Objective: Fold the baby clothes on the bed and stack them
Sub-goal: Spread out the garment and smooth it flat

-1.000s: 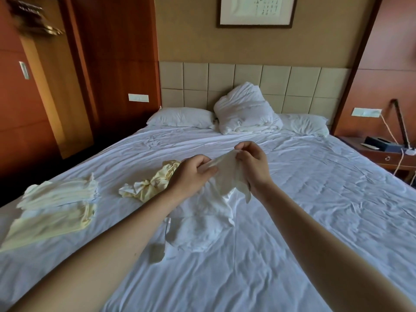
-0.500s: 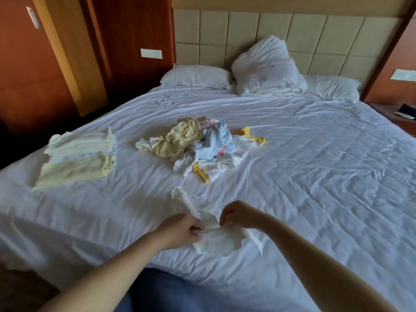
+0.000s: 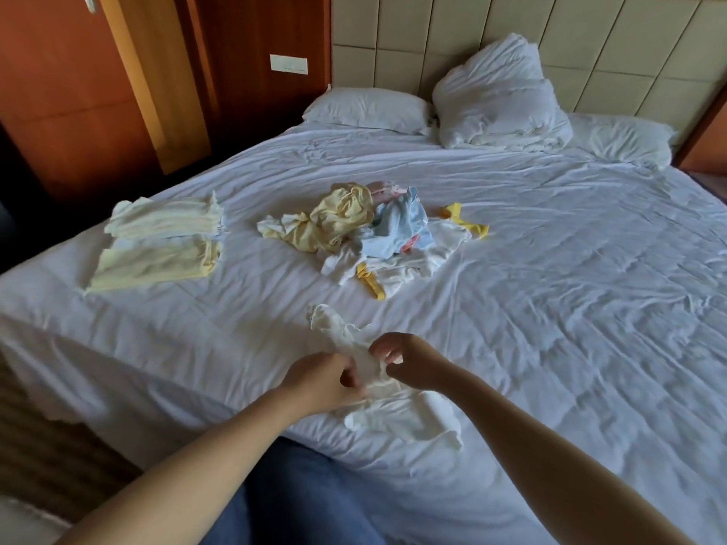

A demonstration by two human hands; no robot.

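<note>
Head view: the left hand [image 3: 322,377] and right hand [image 3: 409,361] each pinch the white garment [image 3: 393,407] lying near the bed [image 3: 550,308] edge; it should be spread flat, seams aligned, before creasing.

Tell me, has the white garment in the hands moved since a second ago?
Yes. The white garment was held up in front of the unfolded pile; now it lies lower, on the bed, nearer than that pile.
</note>
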